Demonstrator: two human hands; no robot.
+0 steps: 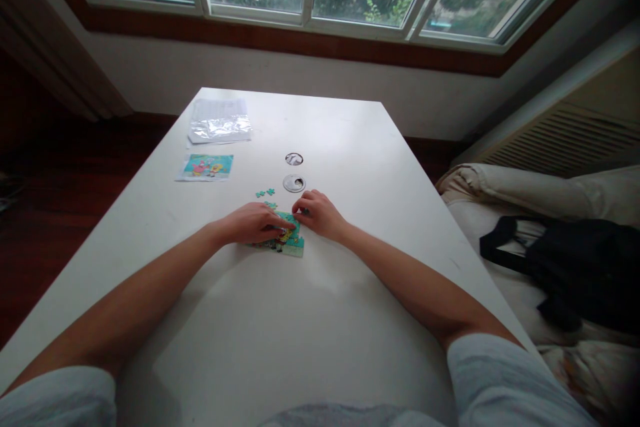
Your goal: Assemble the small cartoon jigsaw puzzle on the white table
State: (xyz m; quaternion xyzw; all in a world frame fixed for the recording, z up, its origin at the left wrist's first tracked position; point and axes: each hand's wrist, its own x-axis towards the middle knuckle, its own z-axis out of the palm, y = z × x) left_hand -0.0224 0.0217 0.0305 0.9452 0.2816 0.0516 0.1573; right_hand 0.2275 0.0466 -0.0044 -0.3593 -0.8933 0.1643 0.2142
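Observation:
A partly joined jigsaw puzzle in teal, yellow and pale green lies flat on the white table. My left hand rests across its left part, fingers stretched out over it, covering much of the picture. At the upper right corner, my right hand pinches a small teal puzzle piece between thumb and fingertips. Several loose teal pieces lie just beyond the left hand. Whether the pinched piece touches its neighbours is hidden by the fingers.
Beyond the hands, two round grey-and-white discs sit on the table. To the left are a colourful reference picture and a clear plastic bag on papers. Dark clothing lies on a pale couch at right.

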